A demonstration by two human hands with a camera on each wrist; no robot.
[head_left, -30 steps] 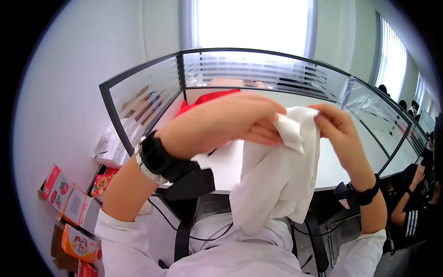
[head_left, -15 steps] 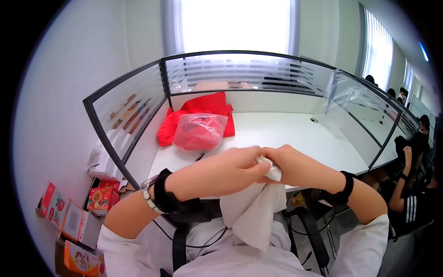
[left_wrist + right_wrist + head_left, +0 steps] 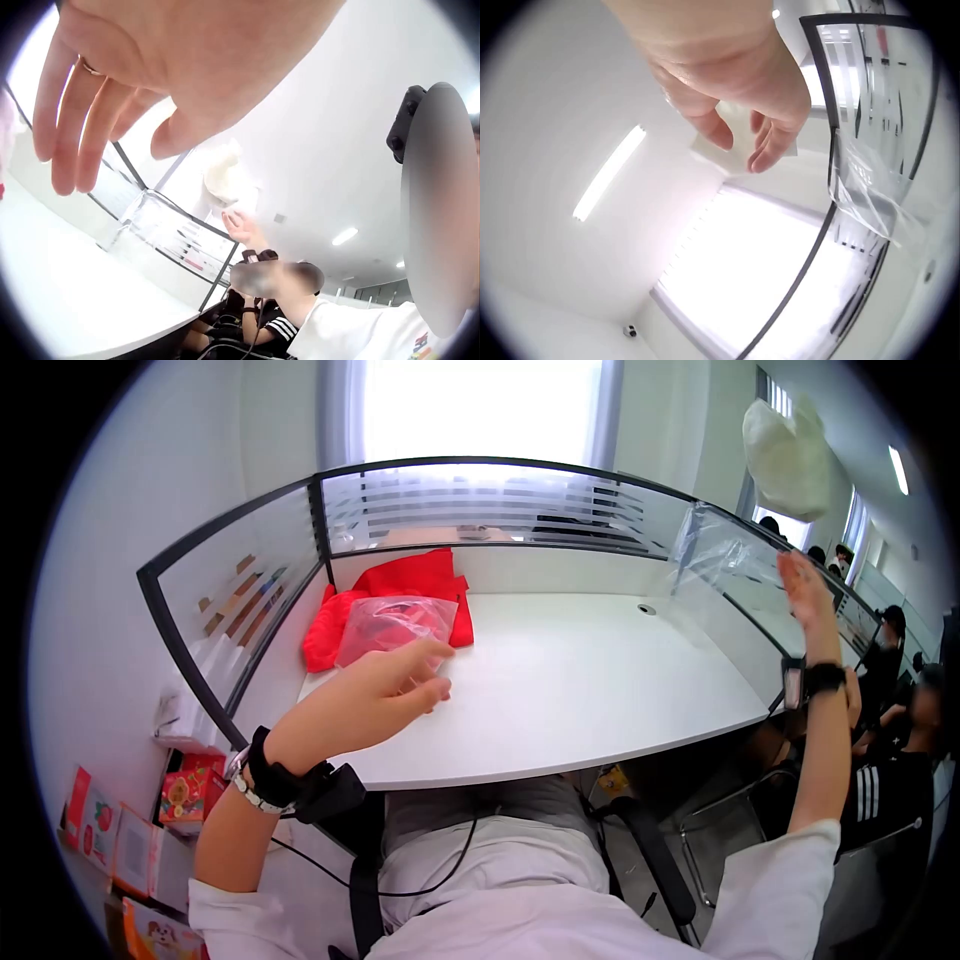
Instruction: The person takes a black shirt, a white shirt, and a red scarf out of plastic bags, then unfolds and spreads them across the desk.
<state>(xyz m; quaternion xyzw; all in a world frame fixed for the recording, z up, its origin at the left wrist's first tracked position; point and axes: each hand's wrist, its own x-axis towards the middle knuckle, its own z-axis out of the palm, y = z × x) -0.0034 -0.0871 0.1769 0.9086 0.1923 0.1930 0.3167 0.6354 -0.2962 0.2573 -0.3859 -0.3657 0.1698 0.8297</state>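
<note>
A bunched white cloth (image 3: 787, 460) hangs in the air at the upper right of the head view, with a gap between it and my raised right hand (image 3: 810, 600) below. In the right wrist view, that hand's thumb and fingers are apart, and the pale cloth (image 3: 739, 139) shows behind them. My left hand (image 3: 385, 690) is over the left part of the desk, its fingers loosely bent and holding nothing. Beyond its fingertips lies a clear plastic bag (image 3: 395, 622) with something red inside, against a folded red fabric (image 3: 415, 572).
A white desk (image 3: 560, 680) stands in front of me, bordered by a dark-framed partition (image 3: 500, 462). Clear plastic film (image 3: 725, 545) hangs over its right panel. Printed boxes (image 3: 190, 795) are on the floor at left; a seated person (image 3: 880, 790) is at right.
Both hands held the white cloth together in front of me. They have parted: the right rose to the far right and let go of the cloth, now above it; the left moved left.
</note>
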